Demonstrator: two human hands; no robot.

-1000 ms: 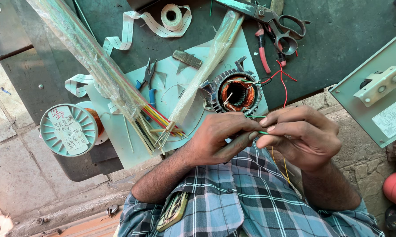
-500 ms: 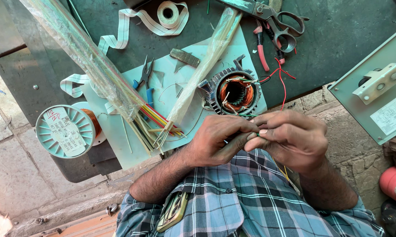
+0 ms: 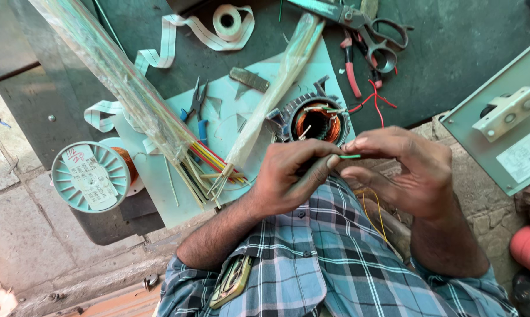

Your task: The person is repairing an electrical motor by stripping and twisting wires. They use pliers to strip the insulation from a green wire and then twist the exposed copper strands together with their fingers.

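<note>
I am working over the green bench [image 3: 465, 53] with the motor stator [image 3: 318, 120] lying just beyond my hands. My left hand [image 3: 291, 176] and right hand [image 3: 403, 173] are meeting close together, fingertips pinching the thin green sleeve [image 3: 350, 156] between them. I am thinking it is best keeping that sleeve straight and the grip light.

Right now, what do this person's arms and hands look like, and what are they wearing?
Both hands are bare: the left hand and the right hand have no gloves, and I can make out no rings or watch. The forearms are uncovered. The sleeves of a checked shirt in blue, grey and white are rolled up near the elbows. The shirt has small dark buttons.
</note>
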